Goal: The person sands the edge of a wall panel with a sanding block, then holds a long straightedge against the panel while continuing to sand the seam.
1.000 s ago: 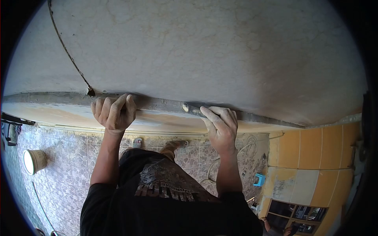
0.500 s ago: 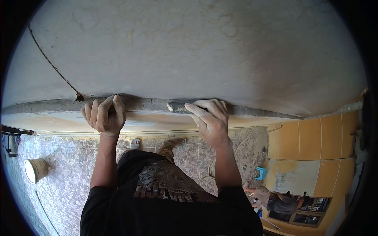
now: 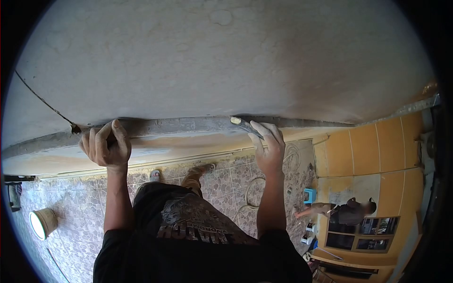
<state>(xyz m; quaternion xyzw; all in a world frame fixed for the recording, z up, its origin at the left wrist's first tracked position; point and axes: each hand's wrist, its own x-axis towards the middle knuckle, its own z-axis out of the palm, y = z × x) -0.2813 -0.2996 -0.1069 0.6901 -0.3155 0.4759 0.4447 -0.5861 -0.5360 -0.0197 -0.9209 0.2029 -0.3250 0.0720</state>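
My left hand (image 3: 107,145) is curled over the grey edge strip (image 3: 184,125) of a large pale plastered surface (image 3: 188,56), its fingers bent and dusty. To the right, my right hand (image 3: 270,146) grips a dark, slim block (image 3: 245,124) with a worn pale end. That block lies against the same strip at a slant, and its other end is hidden in my fingers. Pale dust coats both hands. Close to my left hand, a dark crack (image 3: 45,101) runs across the plaster and ends in a small broken notch (image 3: 75,128).
Below are a stone-patterned tiled floor (image 3: 222,198) and a white bucket (image 3: 43,223) at left. A coiled hose (image 3: 255,193) and a blue stool (image 3: 309,195) are on the right. Another person (image 3: 349,212) is beside an orange wall (image 3: 363,151) with a window (image 3: 377,233).
My right hand and the block have shifted right along the strip, and the block is more slanted. My left hand appears further left and lower. The view has shifted; the other person has moved.
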